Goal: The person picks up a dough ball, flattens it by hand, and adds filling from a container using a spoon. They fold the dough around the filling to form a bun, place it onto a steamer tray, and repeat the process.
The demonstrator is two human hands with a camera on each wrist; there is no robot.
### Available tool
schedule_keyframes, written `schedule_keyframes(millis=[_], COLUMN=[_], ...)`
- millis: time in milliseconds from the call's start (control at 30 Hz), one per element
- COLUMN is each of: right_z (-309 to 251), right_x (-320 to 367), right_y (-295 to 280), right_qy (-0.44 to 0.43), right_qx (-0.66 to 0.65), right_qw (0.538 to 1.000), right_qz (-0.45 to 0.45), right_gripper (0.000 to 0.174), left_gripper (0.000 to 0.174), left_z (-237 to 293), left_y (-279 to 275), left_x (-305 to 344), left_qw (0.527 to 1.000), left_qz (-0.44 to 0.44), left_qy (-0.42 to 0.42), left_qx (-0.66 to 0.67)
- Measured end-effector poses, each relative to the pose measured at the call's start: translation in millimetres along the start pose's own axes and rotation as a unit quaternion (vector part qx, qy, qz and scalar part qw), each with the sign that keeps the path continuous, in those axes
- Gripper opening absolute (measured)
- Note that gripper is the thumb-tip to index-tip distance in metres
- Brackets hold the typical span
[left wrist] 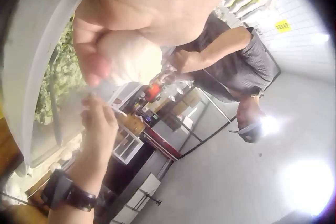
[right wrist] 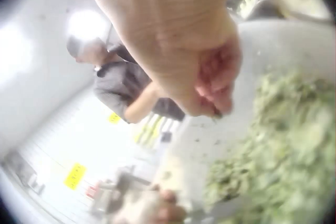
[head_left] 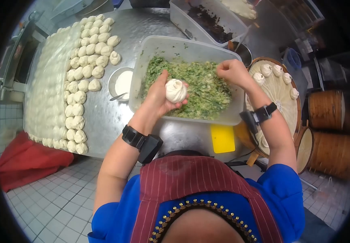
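A pleated white bun (head_left: 176, 91) rests in the palm of my left hand (head_left: 157, 97), its gathered top facing up. My left fingers curl around its side in the left wrist view, and my thumb points away from it. Underneath is a clear plastic tub (head_left: 237, 106) of chopped green filling (head_left: 201, 89). My right hand (head_left: 232, 73) hovers over the tub's right side with its fingers curled in. At its fingertips in the right wrist view (right wrist: 216, 109) a tiny dark speck shows.
Rows of buns (head_left: 90, 52) cover the left of the metal table, partly under plastic film (head_left: 53, 85). Beside the tub is a bowl (head_left: 111, 83) of white powder with a spoon. A yellow scraper (head_left: 223, 138) and a steamer tray (head_left: 278, 107) with several buns are near. Another person (left wrist: 231, 66) stands opposite.
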State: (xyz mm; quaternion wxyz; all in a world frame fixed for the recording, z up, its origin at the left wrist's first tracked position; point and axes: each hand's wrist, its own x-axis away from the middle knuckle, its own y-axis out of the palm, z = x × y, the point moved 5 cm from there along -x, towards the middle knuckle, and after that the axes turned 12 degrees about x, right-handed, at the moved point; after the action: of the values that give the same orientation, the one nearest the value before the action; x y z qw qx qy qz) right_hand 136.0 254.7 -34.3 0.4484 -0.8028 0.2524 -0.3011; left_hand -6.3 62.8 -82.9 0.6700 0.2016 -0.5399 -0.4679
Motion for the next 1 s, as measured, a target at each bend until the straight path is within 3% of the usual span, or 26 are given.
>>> schedule_keyframes(millis=[33, 100, 233, 300, 333, 400, 433, 500, 567, 667, 733, 1000], right_z=[-13, -45, -85, -101, -104, -121, -126, -130, -133, -131, -134, -143], right_x=[8, 32, 60, 70, 73, 86, 90, 93, 96, 94, 98, 112], right_y=[-8, -13, -18, -21, -20, -24, -24, -25, -26, -27, -23, -24], right_qy=[0.001, -0.01, -0.084, -0.176, -0.176, -0.29, -0.289, -0.299, -0.308, -0.303, -0.388, -0.44], right_qx=[0.0, -0.262, -0.279, -0.183, -0.183, 0.023, 0.052, 0.053, 0.055, 0.008, 0.068, 0.144], right_qw=[1.0, 0.962, 0.954, 0.967, 0.967, 0.95, 0.948, 0.945, 0.941, 0.951, 0.915, 0.87], right_qz=[0.002, -0.072, -0.067, -0.005, -0.004, 0.112, 0.122, 0.124, 0.127, 0.068, 0.086, 0.167], right_gripper=[0.014, 0.02, 0.015, 0.016, 0.016, 0.01, 0.008, 0.009, 0.011, 0.014, 0.017, 0.015], left_gripper=[0.072, 0.07, 0.07, 0.067, 0.067, 0.062, 0.062, 0.058, 0.056, 0.055, 0.056, 0.054], left_z=[0, -4, -10, -11, -11, -11, -10, -10, -9, -7, -9, -13], left_y=[2, 4, 23, 31, 32, 34, 34, 36, 40, 44, 47, 49], left_x=[-1, -2, 2, 6, 7, 10, 11, 14, 19, 20, 22, 20], left_qw=[1.0, 1.0, 0.999, 0.998, 0.998, 0.995, 0.995, 0.99, 0.987, 0.98, 0.974, 0.977], left_qz=[-0.002, 0.01, 0.01, 0.0, -0.001, 0.006, 0.005, -0.035, -0.022, -0.029, -0.048, -0.048], left_qy=[-0.001, -0.016, -0.018, -0.01, -0.01, 0.007, 0.007, -0.004, -0.002, -0.014, -0.028, -0.07], left_qx=[-0.001, 0.0, -0.035, -0.066, -0.067, -0.101, -0.101, -0.138, -0.156, -0.197, -0.219, -0.193])
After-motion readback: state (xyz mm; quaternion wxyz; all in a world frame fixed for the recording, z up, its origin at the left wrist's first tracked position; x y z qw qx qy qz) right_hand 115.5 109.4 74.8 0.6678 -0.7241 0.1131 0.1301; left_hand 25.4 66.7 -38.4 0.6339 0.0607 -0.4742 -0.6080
